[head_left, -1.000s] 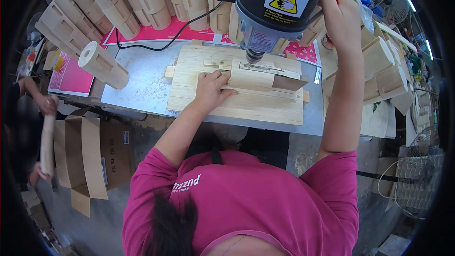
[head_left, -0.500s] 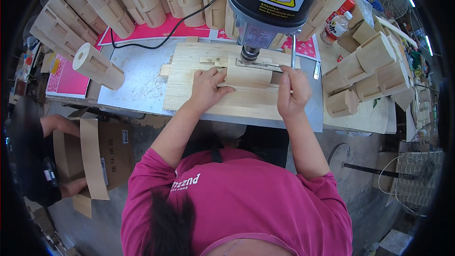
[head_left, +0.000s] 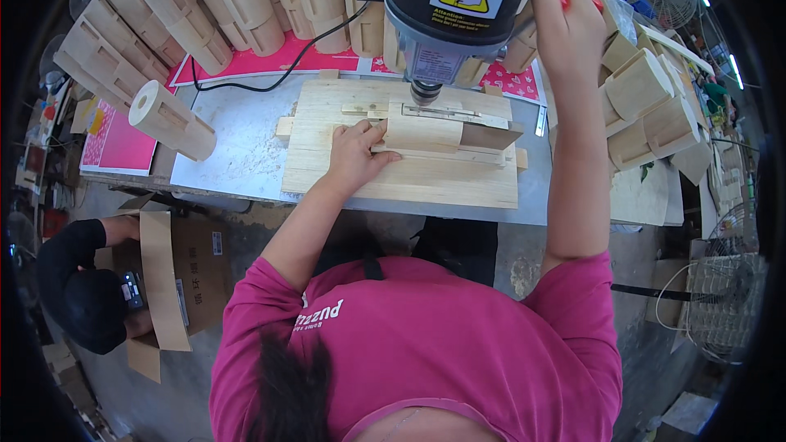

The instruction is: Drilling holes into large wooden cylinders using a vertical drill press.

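My left hand (head_left: pixel 358 155) presses against the left end of a pale wooden cylinder (head_left: pixel 422 131), fingers on top and thumb along its near side. The cylinder lies sideways on a flat wooden board (head_left: pixel 352 184), with a narrow slotted strip along its top. A grey-brown flat piece (head_left: pixel 490 137) sits at its right end. Directly above hangs the chuck (head_left: pixel 424 92) of a black bench drill press (head_left: pixel 454 0). My right hand (head_left: pixel 569 33) is raised beside the machine's right side, fingers curled round its lever; the grip is partly hidden.
Tall wooden cylinders (head_left: pixel 246 0) stand along the back, with one (head_left: pixel 172 120) apart on the left and others (head_left: pixel 643 106) stacked at right. A black cable (head_left: pixel 286 74) crosses the table. Another person (head_left: pixel 86 303) bends over a cardboard box (head_left: pixel 184 278) at lower left.
My right hand has risen from beside the cylinder to the drill press's upper right, lifting the lever. My left hand stays on the cylinder. The person by the box has leaned over it.
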`<state>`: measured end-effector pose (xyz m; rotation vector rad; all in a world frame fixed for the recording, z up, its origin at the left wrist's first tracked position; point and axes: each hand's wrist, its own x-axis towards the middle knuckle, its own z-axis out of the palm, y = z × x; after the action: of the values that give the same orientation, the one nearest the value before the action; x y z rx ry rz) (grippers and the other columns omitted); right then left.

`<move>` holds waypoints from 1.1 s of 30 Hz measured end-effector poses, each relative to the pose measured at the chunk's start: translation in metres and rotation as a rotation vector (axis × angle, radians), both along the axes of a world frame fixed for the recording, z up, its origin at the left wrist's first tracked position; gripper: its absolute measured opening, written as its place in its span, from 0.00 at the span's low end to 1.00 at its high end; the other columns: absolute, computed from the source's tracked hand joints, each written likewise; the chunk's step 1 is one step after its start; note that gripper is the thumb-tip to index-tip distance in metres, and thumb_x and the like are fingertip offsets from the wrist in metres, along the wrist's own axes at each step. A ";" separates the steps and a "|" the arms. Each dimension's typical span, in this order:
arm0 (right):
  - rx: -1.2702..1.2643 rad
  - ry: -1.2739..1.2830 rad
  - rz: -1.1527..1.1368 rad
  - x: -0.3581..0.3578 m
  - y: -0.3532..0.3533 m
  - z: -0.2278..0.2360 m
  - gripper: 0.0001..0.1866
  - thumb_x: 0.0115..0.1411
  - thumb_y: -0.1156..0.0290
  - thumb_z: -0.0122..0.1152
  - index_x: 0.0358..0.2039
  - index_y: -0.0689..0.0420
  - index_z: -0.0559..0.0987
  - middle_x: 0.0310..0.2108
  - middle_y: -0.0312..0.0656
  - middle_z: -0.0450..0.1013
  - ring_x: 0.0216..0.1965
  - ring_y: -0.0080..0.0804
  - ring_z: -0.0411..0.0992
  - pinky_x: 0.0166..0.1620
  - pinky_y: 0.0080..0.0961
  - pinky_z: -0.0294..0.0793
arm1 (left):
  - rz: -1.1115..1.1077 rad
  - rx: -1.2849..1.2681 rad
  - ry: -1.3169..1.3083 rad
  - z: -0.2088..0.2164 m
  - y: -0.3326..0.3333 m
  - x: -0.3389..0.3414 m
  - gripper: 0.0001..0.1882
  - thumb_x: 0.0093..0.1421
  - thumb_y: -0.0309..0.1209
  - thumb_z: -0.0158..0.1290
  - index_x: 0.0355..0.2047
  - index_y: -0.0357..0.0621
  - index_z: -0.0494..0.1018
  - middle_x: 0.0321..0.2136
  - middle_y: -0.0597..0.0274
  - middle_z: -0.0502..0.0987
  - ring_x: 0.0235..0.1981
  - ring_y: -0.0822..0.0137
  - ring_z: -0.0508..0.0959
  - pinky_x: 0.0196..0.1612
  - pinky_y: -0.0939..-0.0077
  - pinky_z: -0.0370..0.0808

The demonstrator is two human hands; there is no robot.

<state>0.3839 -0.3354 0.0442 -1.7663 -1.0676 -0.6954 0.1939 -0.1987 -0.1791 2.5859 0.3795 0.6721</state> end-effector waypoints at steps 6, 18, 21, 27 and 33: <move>-0.104 0.316 0.179 0.032 0.003 -0.006 0.19 0.58 0.57 0.52 0.39 0.62 0.73 0.24 0.40 0.71 0.28 0.25 0.70 0.33 0.23 0.68 | 0.025 -0.397 -0.023 0.013 -0.008 0.010 0.24 0.35 0.38 0.66 0.36 0.47 0.77 0.25 0.65 0.71 0.28 0.68 0.72 0.37 0.73 0.63; -0.661 0.624 0.408 -0.028 -0.099 -0.131 0.14 0.50 0.71 0.63 0.36 0.64 0.76 0.31 0.41 0.73 0.31 0.26 0.70 0.35 0.22 0.68 | -0.217 -0.466 -0.111 0.048 0.005 -0.053 0.15 0.34 0.29 0.66 0.24 0.38 0.75 0.20 0.65 0.66 0.21 0.74 0.66 0.25 0.81 0.65; -0.538 0.895 0.475 -0.040 -0.119 -0.136 0.12 0.51 0.71 0.63 0.34 0.65 0.76 0.28 0.36 0.73 0.29 0.19 0.67 0.32 0.17 0.66 | -0.207 -0.461 -0.155 0.067 0.025 -0.108 0.14 0.35 0.28 0.65 0.21 0.38 0.73 0.16 0.70 0.65 0.18 0.78 0.64 0.22 0.82 0.63; -0.688 1.187 0.436 -0.067 -0.128 -0.156 0.10 0.51 0.69 0.63 0.30 0.64 0.77 0.23 0.30 0.71 0.27 0.16 0.65 0.30 0.16 0.64 | 0.293 -1.253 -0.196 0.104 0.034 -0.155 0.13 0.47 0.33 0.59 0.23 0.32 0.76 0.19 0.59 0.77 0.18 0.76 0.74 0.22 0.85 0.68; -0.711 0.810 0.403 -0.089 -0.125 -0.125 0.10 0.46 0.74 0.65 0.29 0.65 0.77 0.22 0.40 0.72 0.24 0.23 0.67 0.28 0.17 0.64 | 0.354 -1.384 -0.246 0.112 0.012 -0.149 0.15 0.49 0.34 0.59 0.23 0.29 0.75 0.19 0.57 0.76 0.17 0.75 0.74 0.22 0.84 0.69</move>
<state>0.2948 -0.4605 -0.0812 -2.0152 -1.0766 0.6990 0.0452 -0.1865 -0.0673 1.1251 0.8427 0.5185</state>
